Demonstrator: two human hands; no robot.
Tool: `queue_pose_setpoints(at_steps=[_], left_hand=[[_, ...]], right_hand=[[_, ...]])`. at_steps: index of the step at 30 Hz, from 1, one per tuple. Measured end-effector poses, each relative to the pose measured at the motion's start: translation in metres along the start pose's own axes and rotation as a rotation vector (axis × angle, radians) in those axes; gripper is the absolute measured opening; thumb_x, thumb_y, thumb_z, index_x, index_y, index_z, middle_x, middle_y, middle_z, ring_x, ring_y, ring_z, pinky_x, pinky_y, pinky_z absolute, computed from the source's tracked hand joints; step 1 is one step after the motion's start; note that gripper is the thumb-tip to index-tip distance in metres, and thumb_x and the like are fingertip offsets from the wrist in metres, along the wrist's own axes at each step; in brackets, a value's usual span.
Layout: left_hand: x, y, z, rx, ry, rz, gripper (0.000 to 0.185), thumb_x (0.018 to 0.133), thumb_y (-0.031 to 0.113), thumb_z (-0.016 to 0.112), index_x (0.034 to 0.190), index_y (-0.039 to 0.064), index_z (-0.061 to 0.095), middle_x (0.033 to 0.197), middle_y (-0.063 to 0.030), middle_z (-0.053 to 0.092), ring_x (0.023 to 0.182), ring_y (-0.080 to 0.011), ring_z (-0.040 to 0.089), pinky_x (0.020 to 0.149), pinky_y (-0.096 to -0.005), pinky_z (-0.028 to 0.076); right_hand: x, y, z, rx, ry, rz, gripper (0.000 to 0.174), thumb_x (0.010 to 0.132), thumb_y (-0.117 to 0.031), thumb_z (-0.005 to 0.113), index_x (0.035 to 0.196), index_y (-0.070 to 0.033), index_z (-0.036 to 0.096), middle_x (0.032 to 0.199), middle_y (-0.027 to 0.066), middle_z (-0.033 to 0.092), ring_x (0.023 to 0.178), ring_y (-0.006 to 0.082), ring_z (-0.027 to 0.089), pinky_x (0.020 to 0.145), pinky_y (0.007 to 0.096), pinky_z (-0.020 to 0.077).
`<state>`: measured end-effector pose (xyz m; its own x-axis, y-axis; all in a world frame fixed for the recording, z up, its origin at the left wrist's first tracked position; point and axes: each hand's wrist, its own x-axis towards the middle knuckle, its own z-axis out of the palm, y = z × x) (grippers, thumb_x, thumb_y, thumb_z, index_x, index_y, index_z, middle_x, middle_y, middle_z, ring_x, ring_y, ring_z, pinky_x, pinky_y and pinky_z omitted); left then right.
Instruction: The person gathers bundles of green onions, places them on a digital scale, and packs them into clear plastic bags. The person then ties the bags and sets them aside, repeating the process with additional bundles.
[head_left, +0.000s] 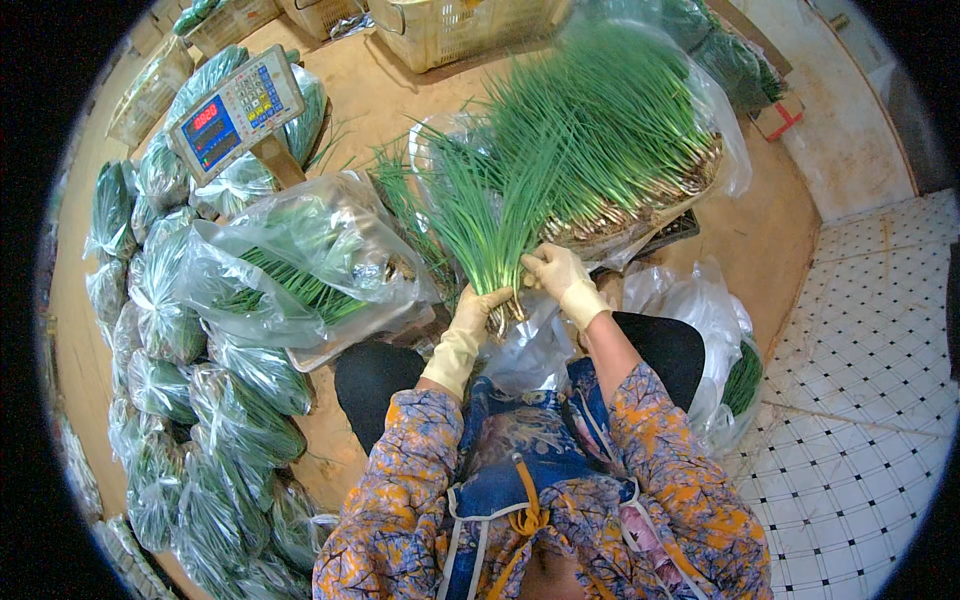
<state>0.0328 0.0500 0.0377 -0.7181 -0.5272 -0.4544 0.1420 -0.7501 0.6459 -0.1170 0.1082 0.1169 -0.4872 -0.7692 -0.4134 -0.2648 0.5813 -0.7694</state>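
My left hand (471, 322), in a cream rubber glove, is closed round the white lower stems of a bunch of green onions (495, 232), whose leaves fan away from me. My gloved right hand (559, 274) is at the right side of that bunch, its thumb and fingertips close together by the stems; whether they pinch a stem I cannot tell. Beyond it lies a large heap of green onions (600, 127) on clear plastic, roots towards me. On the left, an open clear plastic bag (300, 225) with green onions rests on the platform of a digital scale (236, 112) with a lit display.
Several filled, tied bags of green onions (225, 412) cover the left side. A yellow plastic crate (457, 37) stands at the back. Plastic bags (682, 315) lie by my right knee, one with greens inside. Tiled floor (847, 375) is at the right.
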Motion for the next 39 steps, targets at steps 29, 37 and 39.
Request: queue_pose_setpoints(at_steps=[29,37,39], left_hand=[[0.035,-0.027,-0.029,-0.600,-0.031,-0.162,0.034,0.083,0.027,0.065,0.104,0.003,0.054,0.093,-0.0178,0.064,0.079,-0.0259,0.065,0.065,-0.0387,0.057],[0.041,-0.026,-0.011,-0.709,-0.134,-0.317,0.042,0.085,0.035,0.061,0.112,0.003,0.056,0.103,-0.0165,0.062,0.091,-0.0295,0.061,0.080,-0.0476,0.051],[0.048,-0.034,-0.019,-0.707,-0.111,-0.360,0.046,0.083,0.033,0.064,0.116,0.004,0.052,0.108,-0.0148,0.060,0.093,-0.0288,0.060,0.081,-0.0470,0.050]], right_hand=[[0.066,0.039,-0.126,-1.144,0.454,0.064,0.023,0.074,-0.024,0.065,0.091,-0.007,0.065,0.090,0.0150,0.066,0.086,0.0301,0.063,0.076,0.0396,0.0505],[0.044,0.025,-0.101,-0.614,0.214,-0.032,0.040,0.072,-0.032,0.059,0.097,-0.001,0.063,0.097,0.0238,0.062,0.093,0.0358,0.060,0.083,0.0405,0.0469],[0.037,0.030,-0.068,-0.459,0.094,0.011,0.042,0.072,-0.034,0.060,0.098,-0.001,0.063,0.097,0.0238,0.062,0.094,0.0367,0.059,0.083,0.0397,0.0464]])
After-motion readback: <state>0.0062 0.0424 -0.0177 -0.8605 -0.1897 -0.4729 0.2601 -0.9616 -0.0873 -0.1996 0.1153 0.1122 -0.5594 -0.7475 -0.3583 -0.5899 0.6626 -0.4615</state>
